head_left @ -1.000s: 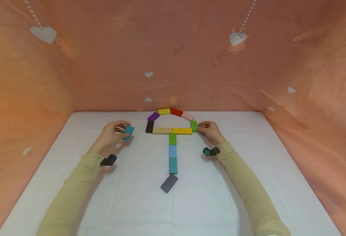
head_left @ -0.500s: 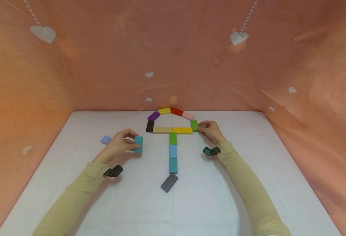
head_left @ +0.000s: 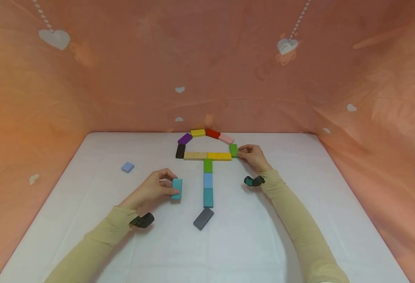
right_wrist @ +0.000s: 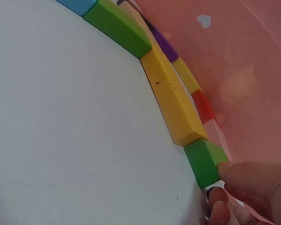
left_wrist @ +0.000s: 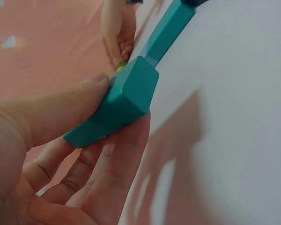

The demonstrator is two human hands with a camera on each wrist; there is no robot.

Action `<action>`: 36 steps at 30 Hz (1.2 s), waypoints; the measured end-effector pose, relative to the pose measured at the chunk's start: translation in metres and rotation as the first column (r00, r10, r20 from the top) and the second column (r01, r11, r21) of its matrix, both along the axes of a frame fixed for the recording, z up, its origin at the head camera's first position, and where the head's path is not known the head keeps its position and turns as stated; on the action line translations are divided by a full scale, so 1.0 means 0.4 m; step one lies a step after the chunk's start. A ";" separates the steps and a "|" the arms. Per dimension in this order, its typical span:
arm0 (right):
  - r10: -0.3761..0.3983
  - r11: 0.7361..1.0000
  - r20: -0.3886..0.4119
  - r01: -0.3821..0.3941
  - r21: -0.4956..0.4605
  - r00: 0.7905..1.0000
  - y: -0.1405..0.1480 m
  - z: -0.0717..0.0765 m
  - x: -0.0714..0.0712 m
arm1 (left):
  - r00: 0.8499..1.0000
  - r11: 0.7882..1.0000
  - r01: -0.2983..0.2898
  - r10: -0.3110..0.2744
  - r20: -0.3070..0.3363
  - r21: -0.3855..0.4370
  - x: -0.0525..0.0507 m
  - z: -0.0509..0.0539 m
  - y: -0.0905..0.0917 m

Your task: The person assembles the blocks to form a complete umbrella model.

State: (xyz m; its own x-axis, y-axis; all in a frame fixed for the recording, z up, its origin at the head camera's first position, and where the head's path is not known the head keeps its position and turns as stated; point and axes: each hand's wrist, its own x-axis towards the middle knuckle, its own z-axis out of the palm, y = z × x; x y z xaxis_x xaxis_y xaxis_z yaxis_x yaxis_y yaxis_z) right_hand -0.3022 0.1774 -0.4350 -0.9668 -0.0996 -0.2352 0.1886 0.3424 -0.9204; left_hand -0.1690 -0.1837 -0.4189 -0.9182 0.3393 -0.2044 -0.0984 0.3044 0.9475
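Between thumb and fingers, my left hand [head_left: 155, 188] pinches a teal block [head_left: 177, 189] above the cloth, left of the stem of laid blocks. In the left wrist view that teal block [left_wrist: 124, 101] is tilted, its shadow falling on the cloth. My right hand [head_left: 254, 158] holds the green block [head_left: 233, 150] at the right end of the arch; the right wrist view has the thumb on this green block [right_wrist: 203, 161], fingers curled beside it. The stem runs from another green block [head_left: 208, 166] through a light blue block [head_left: 208, 180] to a second teal block [head_left: 208, 197].
Black [head_left: 180, 151], purple [head_left: 185, 138], yellow [head_left: 198, 133], red [head_left: 212, 134] and pink blocks [head_left: 226, 138] curve above a beige block [head_left: 195, 156] and a golden-yellow block [head_left: 219, 156]. A dark grey block [head_left: 203, 218] lies slanted below the stem. One periwinkle block [head_left: 127, 167] lies far left.
My left hand has carried the teal block right and nearer to me, toward the stem, uncovering the periwinkle block. My right hand has stayed at the green block.
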 end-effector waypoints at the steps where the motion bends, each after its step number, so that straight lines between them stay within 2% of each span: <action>1: 0.003 1.000 -0.003 -0.003 0.001 1.000 0.000 0.001 0.001 | 1.000 1.000 0.008 -0.008 0.001 0.000 0.005 -0.002 0.003; 9: 0.011 1.000 -0.007 -0.011 0.006 1.000 0.001 0.007 0.004 | 0.995 0.995 0.095 -0.095 -0.021 0.023 0.043 -0.022 0.031; 16: 0.008 1.000 -0.011 -0.007 0.014 1.000 0.002 0.006 0.006 | 0.995 0.996 0.091 -0.092 -0.030 -0.019 0.060 -0.035 0.049; 20: 0.007 1.000 -0.006 -0.007 0.017 1.000 0.000 0.005 0.008 | 0.995 0.995 0.088 -0.090 -0.031 -0.049 0.073 -0.032 0.053; 27: 0.001 1.000 -0.008 -0.001 0.026 1.000 -0.001 0.006 0.007 | 0.998 0.992 0.056 -0.058 -0.016 -0.113 0.089 -0.036 0.056; 36: 0.001 1.000 -0.006 -0.001 0.021 1.000 -0.001 0.004 0.006 | 0.992 0.982 0.104 -0.114 -0.059 -0.157 0.110 -0.039 0.046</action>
State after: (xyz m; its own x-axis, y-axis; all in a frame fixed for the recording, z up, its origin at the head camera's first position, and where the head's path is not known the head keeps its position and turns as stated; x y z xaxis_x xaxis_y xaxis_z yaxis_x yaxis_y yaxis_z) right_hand -0.2998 0.1769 -0.4333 -0.9681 -0.0955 -0.2317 0.1830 0.3622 -0.9139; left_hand -0.1251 -0.1654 -0.4346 -0.8909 0.4077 -0.2004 0.0059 0.4516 0.8922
